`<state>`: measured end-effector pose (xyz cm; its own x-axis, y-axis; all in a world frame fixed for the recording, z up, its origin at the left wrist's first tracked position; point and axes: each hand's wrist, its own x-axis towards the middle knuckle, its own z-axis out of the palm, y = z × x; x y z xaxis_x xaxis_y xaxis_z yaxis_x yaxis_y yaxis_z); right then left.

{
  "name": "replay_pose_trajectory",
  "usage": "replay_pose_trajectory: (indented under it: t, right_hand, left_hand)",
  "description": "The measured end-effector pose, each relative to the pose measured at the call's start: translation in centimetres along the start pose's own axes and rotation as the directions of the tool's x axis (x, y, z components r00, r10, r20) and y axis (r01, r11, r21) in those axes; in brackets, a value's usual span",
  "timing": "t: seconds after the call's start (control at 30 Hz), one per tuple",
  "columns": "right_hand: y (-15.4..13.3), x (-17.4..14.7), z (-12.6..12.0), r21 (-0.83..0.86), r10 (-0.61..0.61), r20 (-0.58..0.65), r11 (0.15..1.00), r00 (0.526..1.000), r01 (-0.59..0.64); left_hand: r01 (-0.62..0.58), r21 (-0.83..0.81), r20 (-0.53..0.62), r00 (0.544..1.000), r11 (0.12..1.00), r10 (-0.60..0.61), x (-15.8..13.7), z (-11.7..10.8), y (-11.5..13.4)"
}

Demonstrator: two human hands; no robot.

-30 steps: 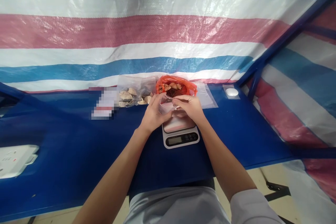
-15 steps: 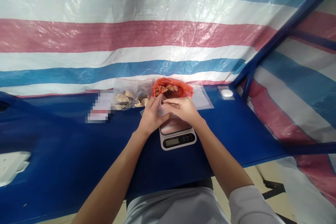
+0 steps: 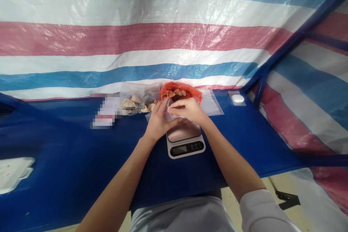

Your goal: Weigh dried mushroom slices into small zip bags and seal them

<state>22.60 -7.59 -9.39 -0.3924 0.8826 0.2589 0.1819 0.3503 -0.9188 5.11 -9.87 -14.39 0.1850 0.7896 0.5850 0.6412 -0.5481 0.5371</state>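
Above a kitchen scale [image 3: 186, 149], my left hand [image 3: 159, 121] curves around a small clear plastic bag [image 3: 169, 116], thumb on the near side. The fingers of my right hand [image 3: 190, 111] are pinched together at the bag's upper edge. What the bag contains, if anything, is hidden by my hands. Just behind them stands a red-orange plastic bag [image 3: 199, 96], its mouth open around brown dried pieces [image 3: 178, 92]. Clear bags with pale, chunky dried pieces [image 3: 130, 102] lie to the left of my left hand.
A flat clear bag with a white sheet [image 3: 213, 105] lies right of the red-orange bag. Farther right, a white oval object [image 3: 237, 98] rests on a small clear bag. A white power strip [image 3: 15, 174] sits at the blue table's left. Striped sheeting [image 3: 136, 38] hangs behind.
The whole view has shifted slightly. Both hands stay at the clear bag over the scale, with only small finger movements.
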Motion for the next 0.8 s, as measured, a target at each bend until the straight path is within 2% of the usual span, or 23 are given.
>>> replay_pose_trajectory:
  t: [0.1, 0.23, 0.37, 0.6, 0.8]
  right_hand:
    - [-0.4, 0.3, -0.1, -0.027, -0.017, 0.028, 0.999, 0.999, 0.017]
    - [-0.6, 0.9, -1.4, -0.111, -0.013, -0.066, 0.994, 0.998, 0.005]
    - [-0.7, 1.6, -2.7, -0.302, -0.038, -0.13, 0.953, 0.991, -0.003]
    - [-0.4, 2.6, -2.1, -0.561, 0.038, -0.024, 0.827, 0.999, -0.045]
    - [0.3, 3.9, -3.1, -0.561, -0.006, -0.004, 0.828, 1.0, 0.003]
  left_hand:
    - [0.002, 0.006, -0.015, 1.0, 1.0, -0.002, 0.6, 0.0, 0.5]
    - [0.006, 0.008, -0.039, 0.999, 1.0, -0.006, 1.5, -0.3, 0.7]
    - [-0.002, 0.005, -0.063, 0.998, 1.0, 0.002, 2.1, -0.6, 0.4]
    - [-0.029, -0.004, -0.062, 0.998, 1.0, 0.029, 1.9, -0.6, -0.2]
    - [-0.001, 0.005, -0.136, 0.991, 1.0, 0.002, 1.4, -0.8, -0.8]
